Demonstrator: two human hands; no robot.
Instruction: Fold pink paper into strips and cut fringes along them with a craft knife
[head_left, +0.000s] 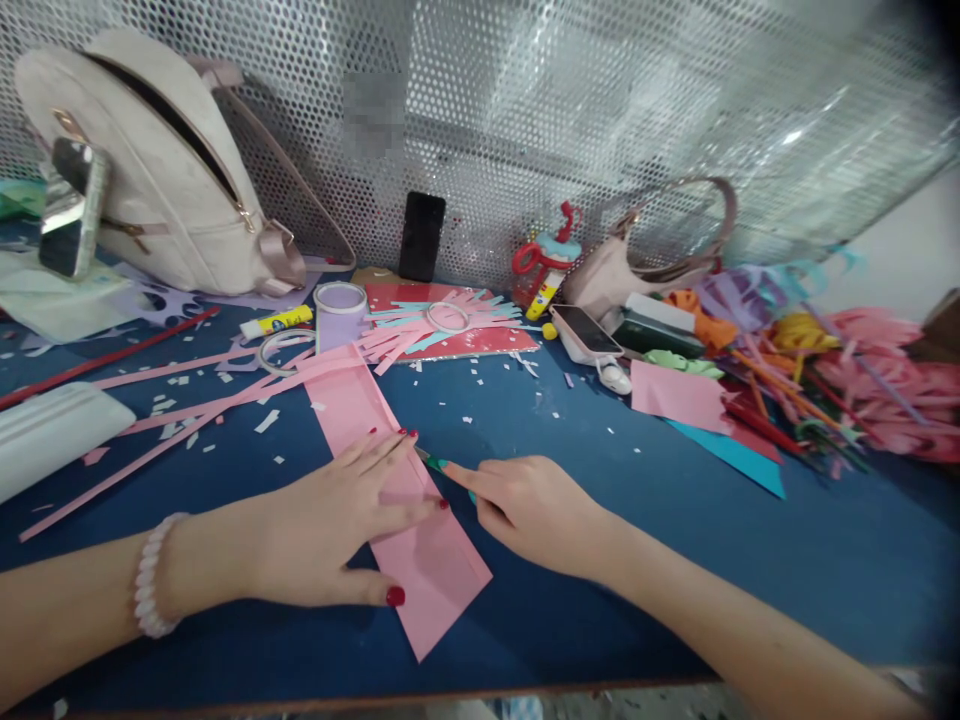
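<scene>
A long folded strip of pink paper (435,590) lies slanting across the blue table. My left hand (337,530) rests flat on it, fingers spread, holding it against the table. My right hand (532,510) is closed around a small green craft knife (433,461), mostly hidden by the fingers. Its thin blade touches the paper's right edge, just beside my left fingertips. Beyond the paper's far end stand a purple tape-like roll (340,318) and a paper fringe of pink and blue strips (448,318).
A glue stick (276,322) and pink strips (172,410) lie left, near a backpack (165,180). A phone (422,236) leans on the back wall. Right are a red cup (544,265), a handbag (622,265), another phone (586,333) and coloured paper pieces (679,395). White scraps litter the table.
</scene>
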